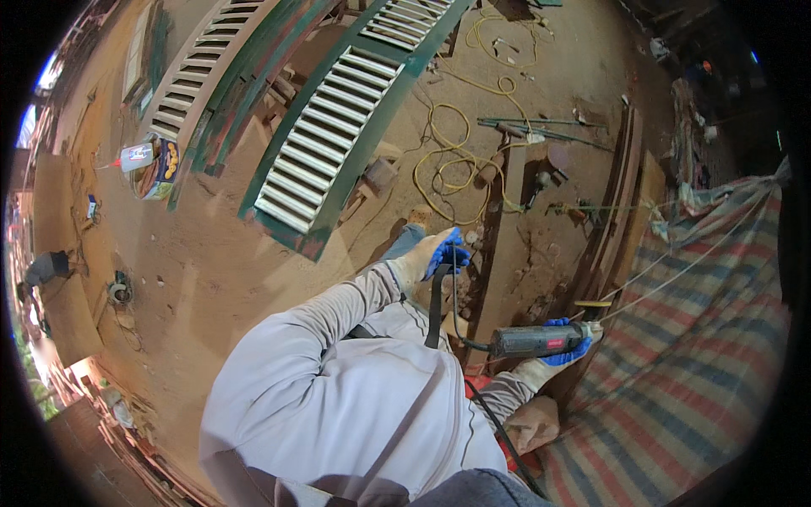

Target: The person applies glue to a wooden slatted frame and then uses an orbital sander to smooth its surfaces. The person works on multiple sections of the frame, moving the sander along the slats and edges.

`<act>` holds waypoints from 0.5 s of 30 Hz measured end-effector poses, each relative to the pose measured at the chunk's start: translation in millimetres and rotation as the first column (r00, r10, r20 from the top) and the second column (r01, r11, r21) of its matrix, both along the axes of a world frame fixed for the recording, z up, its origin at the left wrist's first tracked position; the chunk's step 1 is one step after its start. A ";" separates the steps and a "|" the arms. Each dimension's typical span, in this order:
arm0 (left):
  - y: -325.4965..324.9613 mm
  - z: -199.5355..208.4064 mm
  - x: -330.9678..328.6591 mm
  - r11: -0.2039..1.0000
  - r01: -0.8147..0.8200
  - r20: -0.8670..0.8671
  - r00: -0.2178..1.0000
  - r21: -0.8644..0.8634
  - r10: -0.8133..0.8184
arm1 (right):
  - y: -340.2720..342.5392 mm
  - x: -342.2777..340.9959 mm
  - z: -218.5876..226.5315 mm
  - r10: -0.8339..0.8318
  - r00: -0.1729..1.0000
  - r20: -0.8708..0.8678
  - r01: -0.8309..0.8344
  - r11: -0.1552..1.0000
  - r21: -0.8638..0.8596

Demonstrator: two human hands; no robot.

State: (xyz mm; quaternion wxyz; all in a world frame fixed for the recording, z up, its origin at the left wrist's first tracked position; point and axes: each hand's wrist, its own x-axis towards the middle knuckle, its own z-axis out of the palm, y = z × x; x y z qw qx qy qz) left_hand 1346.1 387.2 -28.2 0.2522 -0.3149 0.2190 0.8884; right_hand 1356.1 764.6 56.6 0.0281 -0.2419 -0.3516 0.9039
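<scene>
The dark power tool (532, 341) lies in the right hand (574, 345), which is closed around it, its long axis running left to right with the rear end leftward. The left hand (441, 253), apart and farther forward, curls around the black cord (456, 304)

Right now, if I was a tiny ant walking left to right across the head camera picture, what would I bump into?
Clear bottle → gloved left hand → dark power tool held in the gloved right hand → striped tarp.
</scene>
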 end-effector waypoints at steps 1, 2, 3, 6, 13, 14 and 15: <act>-6.4 1.2 -14.3 0.999 -0.048 0.030 0.998 -0.011 0.048 | 4.6 -12.4 -4.2 0.041 0.999 -0.017 -0.041 0.999 -0.007; -13.1 -4.6 -29.3 0.996 -0.093 -0.016 0.996 -0.016 0.093 | 4.6 -26.3 -5.0 0.057 0.998 -0.027 -0.058 0.998 -0.035; -19.4 -7.5 -48.6 0.993 -0.117 -0.011 0.993 -0.004 0.117 | 13.8 -39.3 -7.0 0.066 0.997 -0.035 -0.067 0.997 -0.025; -42.5 -22.7 -105.2 0.980 -0.199 0.003 0.980 0.014 0.199 | 8.7 -97.0 9.3 -0.012 0.996 -0.085 0.009 0.999 -0.034; -96.3 -20.1 -227.0 0.948 -0.319 -0.074 0.945 -0.012 0.318 | 27.0 -249.2 35.7 0.256 0.920 -0.295 -0.157 0.934 0.321; -107.0 -25.8 -240.0 0.929 -0.370 -0.090 0.926 -0.009 0.367 | 20.4 -283.0 37.3 0.137 0.971 -0.196 -0.016 0.855 0.518; -112.7 -30.6 -243.6 0.919 -0.393 -0.067 0.918 -0.033 0.391 | 12.5 -297.1 37.2 0.119 0.979 -0.163 -0.011 0.837 0.548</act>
